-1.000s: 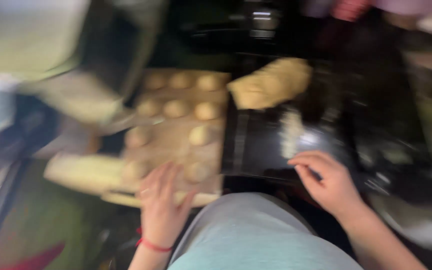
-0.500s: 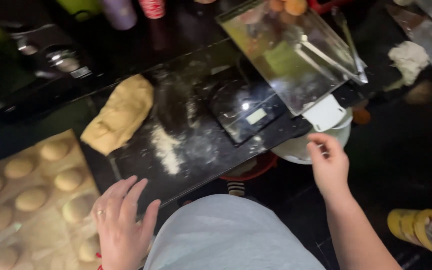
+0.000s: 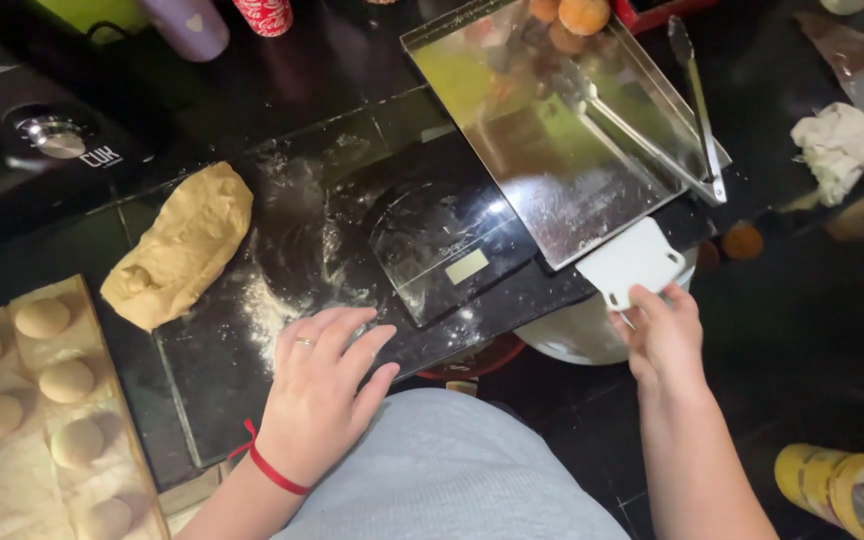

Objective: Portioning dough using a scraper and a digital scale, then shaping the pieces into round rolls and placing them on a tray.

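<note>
View has swung right since a second ago: the board of dough balls, then centre frame, now sits cut off at lower left, and the scale and steel tray fill the middle and upper right.

Dark counter (image 3: 812, 330) spans the frame. On it, centre-left, a black floured work slab (image 3: 282, 280). Steel tray (image 3: 562, 150) in the upper right, tilted, with tongs (image 3: 697, 100) along its right rim and a few round browned pieces at its top edge. Black digital scale (image 3: 442, 245) at centre, its right part tucked under the tray's lower corner. Big dough lump (image 3: 182, 245) at centre-left, lying on the slab's left edge, untouched. Wooden board (image 3: 22, 420) at lower left carries the shaped dough balls (image 3: 42, 318) on paper. White bowl (image 3: 577, 335) at lower centre-right, mostly hidden under the scraper and the slab's edge.

Left hand (image 3: 317, 390) was on the board edge; now it rests flat, fingers spread, on the floured slab just below the scale, holding nothing. Right hand (image 3: 662, 335) was open over the slab; now its fingers are pinched on the lower edge of a white plastic scraper (image 3: 632, 262), which lies over the bowl, just below the tray corner. Hands well apart.

Reading: attention has gone from the shaped balls to the scale area, with the cutting tool now in hand and the dough lump still whole.
</note>
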